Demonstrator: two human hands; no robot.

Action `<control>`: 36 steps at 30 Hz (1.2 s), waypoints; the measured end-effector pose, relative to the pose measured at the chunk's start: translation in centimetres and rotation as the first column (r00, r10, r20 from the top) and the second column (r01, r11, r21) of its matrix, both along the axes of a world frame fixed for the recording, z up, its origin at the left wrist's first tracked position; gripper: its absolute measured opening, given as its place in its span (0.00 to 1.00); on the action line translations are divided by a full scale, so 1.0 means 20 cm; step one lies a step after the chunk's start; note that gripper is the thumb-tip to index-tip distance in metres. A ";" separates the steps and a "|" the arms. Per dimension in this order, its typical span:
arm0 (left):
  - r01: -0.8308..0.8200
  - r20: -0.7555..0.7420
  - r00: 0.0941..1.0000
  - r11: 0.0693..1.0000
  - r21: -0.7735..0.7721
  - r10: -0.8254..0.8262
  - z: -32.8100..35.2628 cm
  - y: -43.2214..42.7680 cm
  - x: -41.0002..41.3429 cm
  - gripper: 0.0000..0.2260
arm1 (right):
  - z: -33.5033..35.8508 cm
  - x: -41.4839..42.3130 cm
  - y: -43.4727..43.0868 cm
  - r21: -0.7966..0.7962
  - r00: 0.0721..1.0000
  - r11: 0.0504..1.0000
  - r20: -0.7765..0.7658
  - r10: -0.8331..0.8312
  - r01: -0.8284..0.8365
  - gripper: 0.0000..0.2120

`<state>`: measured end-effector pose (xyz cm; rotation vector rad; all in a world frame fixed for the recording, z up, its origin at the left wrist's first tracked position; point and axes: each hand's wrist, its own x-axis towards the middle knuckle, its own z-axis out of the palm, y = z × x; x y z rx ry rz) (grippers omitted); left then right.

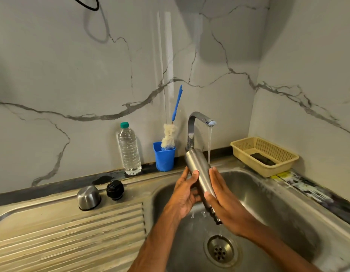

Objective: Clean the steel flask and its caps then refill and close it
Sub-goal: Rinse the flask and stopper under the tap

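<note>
The steel flask [198,171] is held over the sink basin [268,195], tilted with its base up toward the tap and its open threaded mouth pointing down at the drain. My left hand [184,195] grips its left side, fingers curled round it. My right hand [223,201] presses flat against its right side, fingers straight. Water runs from the tap [199,122] and falls just beside the flask onto my right fingertips. Water drips from the flask's mouth. The steel cup cap [88,197] sits upside down on the drainboard, next to the black stopper cap [115,190].
A clear plastic water bottle [129,152] with a green lid stands at the wall. A blue cup [164,159] holds a bottle brush [170,134]. A yellow plastic basket [265,156] sits right of the tap. The ribbed drainboard [72,232] lies to the left.
</note>
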<state>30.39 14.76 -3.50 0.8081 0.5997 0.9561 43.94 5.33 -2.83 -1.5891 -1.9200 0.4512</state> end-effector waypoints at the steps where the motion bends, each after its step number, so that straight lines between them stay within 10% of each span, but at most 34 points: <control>1: -0.002 0.001 1.000 1.000 -0.002 0.002 0.00 0.00 0.00 0.29 | 0.01 0.00 -0.02 0.017 0.998 1.000 0.064 0.012 -0.014 0.33; 6: 0.080 0.020 0.997 0.996 0.047 -0.081 0.03 -0.03 0.01 0.26 | 0.14 0.00 0.18 0.041 0.996 0.999 0.083 -0.016 0.013 0.31; 15: 0.090 0.022 0.996 0.994 0.056 -0.092 0.02 -0.02 -0.02 0.21 | 0.20 0.01 0.46 -0.085 0.800 0.992 -0.587 -0.128 0.097 0.25; 28: 0.058 -0.141 0.989 0.997 0.045 -0.051 0.06 -0.08 0.03 0.17 | 0.06 0.01 0.09 0.020 0.994 0.994 0.031 -0.107 0.107 0.46; 36: 0.054 -0.111 0.993 0.997 0.064 -0.047 0.05 -0.07 0.02 0.16 | 0.15 -0.01 0.26 0.004 0.998 0.999 -0.052 -0.044 0.045 0.31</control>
